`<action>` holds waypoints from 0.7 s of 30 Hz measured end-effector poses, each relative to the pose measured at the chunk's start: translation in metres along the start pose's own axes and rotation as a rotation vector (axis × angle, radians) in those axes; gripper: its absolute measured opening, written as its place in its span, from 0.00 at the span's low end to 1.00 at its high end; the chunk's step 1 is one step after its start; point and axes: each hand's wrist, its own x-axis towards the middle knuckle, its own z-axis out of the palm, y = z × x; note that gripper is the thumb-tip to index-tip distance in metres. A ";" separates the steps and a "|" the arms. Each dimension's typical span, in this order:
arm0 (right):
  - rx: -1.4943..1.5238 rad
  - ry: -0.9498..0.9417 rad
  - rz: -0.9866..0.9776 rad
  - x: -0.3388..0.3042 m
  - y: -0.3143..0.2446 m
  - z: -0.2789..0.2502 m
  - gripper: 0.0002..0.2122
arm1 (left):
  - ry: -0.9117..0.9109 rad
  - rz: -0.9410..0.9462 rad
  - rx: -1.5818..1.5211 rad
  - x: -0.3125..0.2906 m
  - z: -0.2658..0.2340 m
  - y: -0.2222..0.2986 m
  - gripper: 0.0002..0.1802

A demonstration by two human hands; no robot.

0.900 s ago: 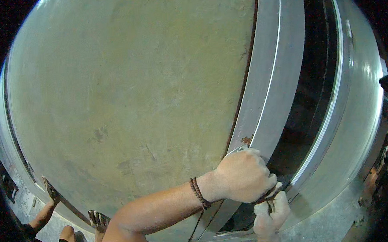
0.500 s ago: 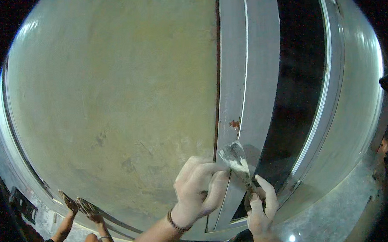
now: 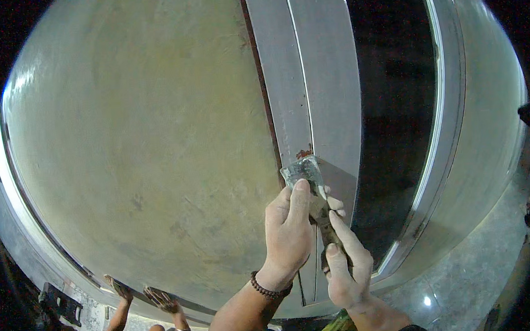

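Observation:
A putty knife [image 3: 318,206] with a whitish, smeared blade is held up in front of a grey painted door frame [image 3: 334,115]. Its dark handle lies in my right hand [image 3: 348,274], closed round it with the thumb on top. My left hand [image 3: 288,226], dusted white and with a beaded bracelet at the wrist, grips the blade: the thumb lies on its face and fingertips come out behind its right side. Just above the blade's edge, a reddish-brown chipped patch [image 3: 304,152] shows on the frame.
A yellowish-grey plastered wall [image 3: 156,111] fills the left. Right of the frame is a dark opening [image 3: 396,112], then another grey upright [image 3: 437,176]. Another person's hands [image 3: 160,300] touch the wall at lower left, near a black plastic object [image 3: 63,304] on the floor.
My left hand has come from beside the putty knife to grip its blade. The knife and my right hand are higher in view. The view has shifted, so the frame appears further left.

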 end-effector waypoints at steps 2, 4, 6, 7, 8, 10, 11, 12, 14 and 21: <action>-0.041 -0.037 0.053 0.000 -0.004 0.000 0.23 | 0.021 0.051 0.102 0.003 -0.002 0.003 0.21; 0.040 -0.040 0.092 0.001 -0.007 0.001 0.23 | 0.030 0.088 0.114 0.003 -0.003 0.005 0.21; 0.115 -0.077 0.195 0.002 -0.007 0.002 0.23 | 0.025 0.071 0.135 0.004 -0.004 0.006 0.21; 0.029 -0.051 0.142 0.001 -0.008 0.003 0.23 | 0.036 0.057 0.146 0.004 -0.004 0.007 0.20; -0.009 -0.041 0.028 0.002 -0.007 0.003 0.23 | 0.027 0.012 0.152 0.004 -0.003 0.007 0.20; 0.025 -0.017 -0.053 0.001 -0.006 0.004 0.23 | 0.042 0.068 0.189 0.004 -0.002 0.008 0.20; 0.100 -0.003 -0.020 0.000 -0.006 0.006 0.23 | 0.042 0.077 0.205 0.003 -0.001 0.009 0.20; 0.160 -0.028 0.086 -0.002 -0.006 0.006 0.24 | 0.057 0.093 0.214 0.003 0.000 0.009 0.20; 0.179 -0.010 0.115 -0.003 -0.006 0.007 0.22 | 0.048 0.088 0.195 0.003 0.001 0.009 0.20; 0.132 0.001 -0.023 0.003 -0.007 0.010 0.23 | 0.035 0.164 0.133 0.006 0.004 0.011 0.20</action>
